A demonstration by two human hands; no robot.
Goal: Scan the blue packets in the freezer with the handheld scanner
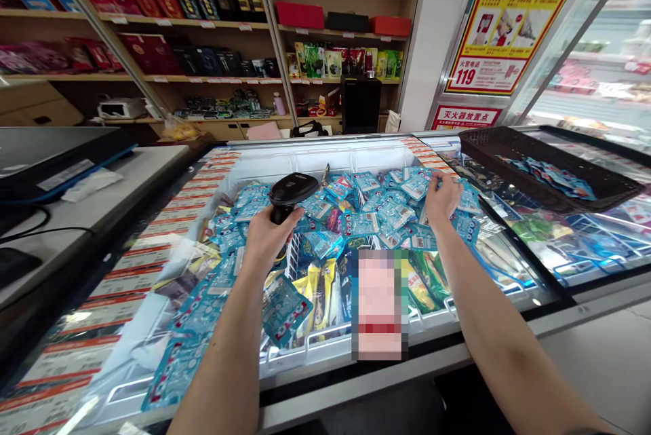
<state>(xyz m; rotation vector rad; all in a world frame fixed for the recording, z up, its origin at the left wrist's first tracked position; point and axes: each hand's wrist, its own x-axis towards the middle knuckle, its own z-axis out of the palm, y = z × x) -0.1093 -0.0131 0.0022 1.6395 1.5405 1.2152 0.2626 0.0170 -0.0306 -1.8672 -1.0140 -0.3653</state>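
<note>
My left hand (265, 238) is wrapped around the grip of a black handheld barcode scanner (293, 188), whose head is held over the freezer. To the right, my right hand (443, 196) pinches the edge of a blue packet (418, 184) with white labelling. Beneath it, many similar blue packets (394, 216) lie spread across the goods in the chest freezer (305, 160). One more blue packet (285, 309) lies below my left wrist. Yellow wrapped ice creams (318, 289) stand in a wire basket close to me. Part of the near side is blurred out.
A dark brown basket (549, 174) with several packets sits on the freezer's right side. At left, a counter (147, 170) carries a black device (61, 160). Shelves (213, 21) with bottles and boxes stand behind. Price labels (102, 313) line the freezer's left glass.
</note>
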